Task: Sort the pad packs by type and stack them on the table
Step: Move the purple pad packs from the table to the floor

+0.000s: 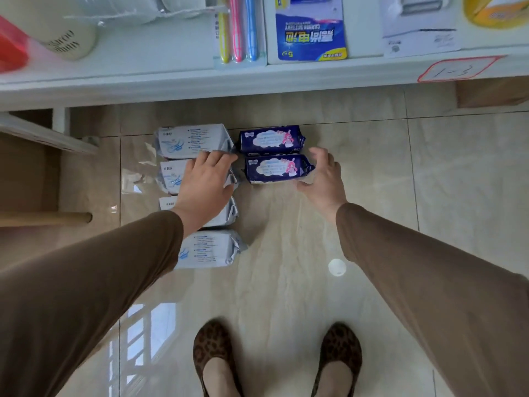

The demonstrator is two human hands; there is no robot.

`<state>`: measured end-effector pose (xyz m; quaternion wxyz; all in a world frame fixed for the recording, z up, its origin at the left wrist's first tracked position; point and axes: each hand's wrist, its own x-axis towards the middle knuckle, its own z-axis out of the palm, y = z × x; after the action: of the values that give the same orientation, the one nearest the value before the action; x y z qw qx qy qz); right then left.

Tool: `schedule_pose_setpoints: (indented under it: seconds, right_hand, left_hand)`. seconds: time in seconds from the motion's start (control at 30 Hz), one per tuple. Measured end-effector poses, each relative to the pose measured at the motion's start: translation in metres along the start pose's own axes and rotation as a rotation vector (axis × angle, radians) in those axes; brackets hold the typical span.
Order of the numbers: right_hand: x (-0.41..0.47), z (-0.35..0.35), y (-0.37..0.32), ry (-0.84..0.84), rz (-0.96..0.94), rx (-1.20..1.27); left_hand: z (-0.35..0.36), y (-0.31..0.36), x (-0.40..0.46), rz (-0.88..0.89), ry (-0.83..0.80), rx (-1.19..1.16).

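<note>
Several pale blue-white pad packs lie in a column on the floor: the farthest [194,140], one [170,176] partly under my left hand, another [229,212] behind my wrist, and the nearest [210,249]. To their right lie two dark blue packs, a far one [270,138] and a near one [277,169]. My left hand [206,183] hovers flat over the second pale pack with fingers spread. My right hand [322,174] curls round the right end of the near dark blue pack.
A white table edge [257,81] crosses the top, bearing a toothbrush pack [237,30], a blue battery card [310,30] and a cream cup [67,35]. A cardboard box [28,173] stands left. My two feet in leopard shoes [214,359] are below, on glossy tiles.
</note>
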<state>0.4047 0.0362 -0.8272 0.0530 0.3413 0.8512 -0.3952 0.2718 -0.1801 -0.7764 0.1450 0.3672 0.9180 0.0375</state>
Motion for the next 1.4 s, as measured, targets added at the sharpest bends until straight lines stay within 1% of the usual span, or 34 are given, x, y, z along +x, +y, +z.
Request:
schedule_pose_setpoints:
  seconds: [0.17, 0.33, 0.43, 0.53, 0.6, 0.77, 0.87, 1.03, 1.3, 1.4]
  right_hand:
    - [-0.073, -0.075, -0.035, -0.042, 0.016, -0.013]
    - [-0.156, -0.180, -0.099, -0.054, 0.039, -0.042]
    - [-0.200, -0.255, -0.146, -0.037, 0.009, -0.091]
    - [-0.236, -0.339, -0.194, -0.006, -0.042, -0.139]
    - [-0.257, -0.397, -0.225, 0.023, -0.066, -0.139]
    - [-0.296, -0.526, -0.288, 0.139, -0.199, -0.160]
    - [-0.301, -0.585, -0.316, 0.200, -0.260, -0.158]
    - [-0.284, -0.656, -0.354, 0.286, -0.328, -0.160]
    - [-0.199, -0.729, -0.392, 0.302, -0.381, -0.186]
    - [-0.165, -0.748, -0.400, 0.317, -0.391, -0.189]
  left_hand:
    - [-0.062, 0.041, -0.044, -0.064, -0.090, -0.042]
    - [-0.173, 0.102, -0.094, -0.086, -0.101, -0.145]
    - [-0.256, 0.141, -0.122, -0.086, -0.075, -0.196]
    - [-0.343, 0.181, -0.146, -0.067, -0.036, -0.193]
    - [-0.399, 0.208, -0.158, -0.050, 0.010, -0.189]
    - [-0.516, 0.273, -0.169, 0.030, 0.153, -0.184]
    - [-0.573, 0.305, -0.161, 0.066, 0.232, -0.201]
    - [-0.642, 0.334, -0.128, 0.107, 0.346, -0.223]
    - [-0.715, 0.348, -0.027, 0.110, 0.430, -0.216]
    - [-0.729, 0.349, 0.012, 0.105, 0.418, -0.237]
